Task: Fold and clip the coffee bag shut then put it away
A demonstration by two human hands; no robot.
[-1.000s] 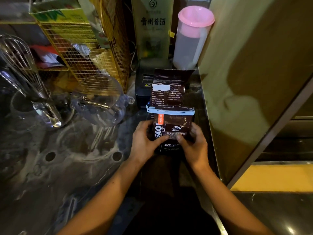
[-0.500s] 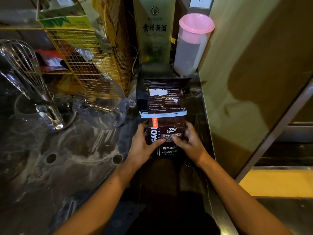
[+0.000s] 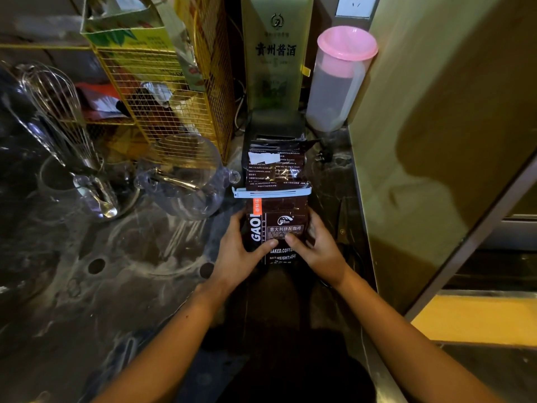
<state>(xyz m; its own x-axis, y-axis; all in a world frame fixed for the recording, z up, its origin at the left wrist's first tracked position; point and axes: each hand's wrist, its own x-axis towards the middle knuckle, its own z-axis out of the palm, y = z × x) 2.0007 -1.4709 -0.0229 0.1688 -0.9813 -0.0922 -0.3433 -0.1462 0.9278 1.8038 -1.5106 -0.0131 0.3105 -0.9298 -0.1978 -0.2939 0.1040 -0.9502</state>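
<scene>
The dark brown coffee bag stands on the dark marble counter, close to the black device behind it. Its top flap is folded over toward the back, and a pale blue clip runs across the fold. My left hand grips the bag's left side with the thumb on its front. On the right side, my right hand holds it the same way, thumb on the front label.
A black device and a tall green box stand behind the bag. A pink-lidded plastic jug is at the back right, beside a wall panel. A glass pitcher, whisk and yellow wire rack are left.
Both hands have slid the clipped bag away from me toward the black device at the back. The grip on its two sides is unchanged.
</scene>
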